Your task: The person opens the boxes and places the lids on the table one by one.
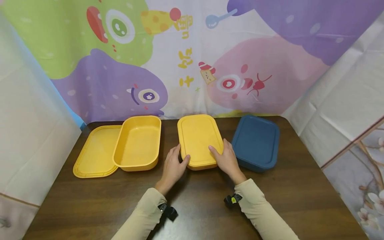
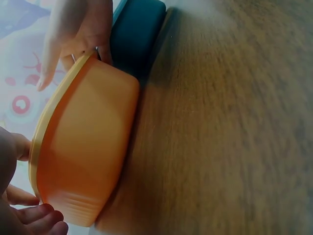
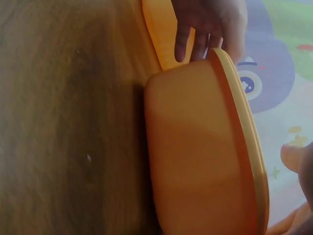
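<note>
Tan sleeves, bottom of frame; L hand & R hand grip a yellow box, mid-frame.
Thumbs are on the box's top & fingers go down the sides; it sits on a brown table w/ its lid on. A flat yellow lid is at mid-left, partly hid by an open yellow tub. Blue box, lid on too, is right of ctr, near R hand. Monster cloth hangs behind, up top.
</note>
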Demonstrator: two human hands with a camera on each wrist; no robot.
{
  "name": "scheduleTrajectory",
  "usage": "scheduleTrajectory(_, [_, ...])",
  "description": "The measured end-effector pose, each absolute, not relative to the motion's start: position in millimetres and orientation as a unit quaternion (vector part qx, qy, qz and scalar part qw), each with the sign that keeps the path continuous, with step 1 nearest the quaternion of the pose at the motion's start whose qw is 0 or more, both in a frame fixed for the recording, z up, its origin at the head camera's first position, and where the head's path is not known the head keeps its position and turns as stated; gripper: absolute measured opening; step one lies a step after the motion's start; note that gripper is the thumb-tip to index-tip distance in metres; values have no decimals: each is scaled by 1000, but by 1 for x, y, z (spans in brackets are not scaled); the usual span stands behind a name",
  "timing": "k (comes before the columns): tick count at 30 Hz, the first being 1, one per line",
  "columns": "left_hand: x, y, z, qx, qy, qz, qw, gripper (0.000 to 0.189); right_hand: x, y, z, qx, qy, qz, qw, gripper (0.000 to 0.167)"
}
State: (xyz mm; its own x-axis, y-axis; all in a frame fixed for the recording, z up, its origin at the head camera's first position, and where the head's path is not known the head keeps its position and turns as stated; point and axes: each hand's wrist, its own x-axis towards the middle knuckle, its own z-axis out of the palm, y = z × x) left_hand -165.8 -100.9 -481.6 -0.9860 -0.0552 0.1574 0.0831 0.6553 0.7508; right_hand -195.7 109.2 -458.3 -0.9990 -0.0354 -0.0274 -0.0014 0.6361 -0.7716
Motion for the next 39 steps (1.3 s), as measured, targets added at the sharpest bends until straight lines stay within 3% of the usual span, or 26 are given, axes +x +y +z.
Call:
scheduleTrajectory(11, [-170, -103, -485, -17, -902, -422, 95, 62, -190, 111, -463, 25, 907, -419, -9, 88])
scheduleTrajectory(30, [-169, -103, -487, -32, -887, -447, 108, 67, -192, 135, -478, -24, 848, -525, 64, 80])
scheduleTrajectory(39, [-168, -101, -488, -28, -867, -486, 104, 66, -197, 145, -484, -58, 823, -555, 107, 97])
